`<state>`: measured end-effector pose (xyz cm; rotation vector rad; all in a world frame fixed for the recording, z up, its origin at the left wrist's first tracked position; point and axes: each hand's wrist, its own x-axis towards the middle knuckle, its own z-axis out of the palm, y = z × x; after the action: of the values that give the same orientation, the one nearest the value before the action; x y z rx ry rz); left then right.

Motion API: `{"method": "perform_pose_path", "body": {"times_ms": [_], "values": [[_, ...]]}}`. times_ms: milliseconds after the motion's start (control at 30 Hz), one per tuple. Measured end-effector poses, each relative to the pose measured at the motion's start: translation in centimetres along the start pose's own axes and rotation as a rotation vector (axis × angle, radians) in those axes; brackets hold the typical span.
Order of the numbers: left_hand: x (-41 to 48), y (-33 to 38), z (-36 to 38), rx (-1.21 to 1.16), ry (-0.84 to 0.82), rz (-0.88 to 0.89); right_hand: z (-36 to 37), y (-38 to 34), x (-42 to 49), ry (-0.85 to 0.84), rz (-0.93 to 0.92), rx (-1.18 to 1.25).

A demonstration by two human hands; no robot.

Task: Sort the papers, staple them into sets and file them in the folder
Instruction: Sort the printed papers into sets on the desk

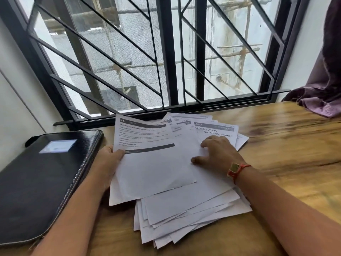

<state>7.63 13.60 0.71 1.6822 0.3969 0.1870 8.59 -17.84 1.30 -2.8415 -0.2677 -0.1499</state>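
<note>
The person's left hand (108, 159) pinches the top printed sheet (147, 163) at its left edge. The thumb lies on the paper's face, and the fingers underneath are hidden. The sheet is lifted a little and tilted above a loose, fanned pile of papers (193, 209) lying in the middle of the wooden table (286, 145). The right hand (215, 154) grasps nothing. It rests spread on the pile with its fingertips pressing down on the sheets, and a red thread bracelet (236, 169) sits on its wrist. The black zip folder (42, 182) lies closed on the table just left of the left forearm, apart from the papers. No stapler is in view.

The work looks to be at the sorting stage, with nothing yet stapled or filed. Each sheet carries a dark header band with a number and a title. Another sheet (217, 132) beyond the right hand reads "Table Cloth" and "Arrangement". To sort well, the person should read the header before placing each sheet and take only 1 sheet per lift. The right hand should hold the pile down so the sheets beneath do not slide. Each set needs its own clear spot on the bare wood to the right. The fanned corners at the near edge should be squared up before any stapling, or the staple may miss the lower pages.
</note>
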Motion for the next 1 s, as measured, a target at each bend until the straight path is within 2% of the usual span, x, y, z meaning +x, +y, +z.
{"method": "perform_pose_path", "body": {"times_ms": [200,367,433,567,633,733,1000], "values": [[-0.5,0.4,0.1,-0.044,-0.013,0.019,0.0,-0.4,-0.1,0.142,-0.061,0.177],[-1.0,1.2,0.0,-0.017,0.133,0.184,0.2,-0.5,-0.3,0.066,-0.101,0.21],[-1.1,1.4,0.1,-0.047,0.128,0.202,0.1,-0.4,-0.4,0.069,-0.067,0.188],[-1.7,1.5,0.8,-0.059,0.013,0.195,-0.6,0.2,-0.4,0.153,0.108,0.118],[-1.8,1.1,1.2,-0.018,-0.017,0.207,-0.9,0.5,-0.3,0.124,0.166,0.132],[-1.7,0.4,1.6,0.068,-0.015,0.209,-0.8,0.9,0.0,0.099,0.237,0.257],[-1.9,0.0,2.3,0.168,-0.01,0.204,-1.0,1.9,0.8,0.175,0.351,0.525]]}}
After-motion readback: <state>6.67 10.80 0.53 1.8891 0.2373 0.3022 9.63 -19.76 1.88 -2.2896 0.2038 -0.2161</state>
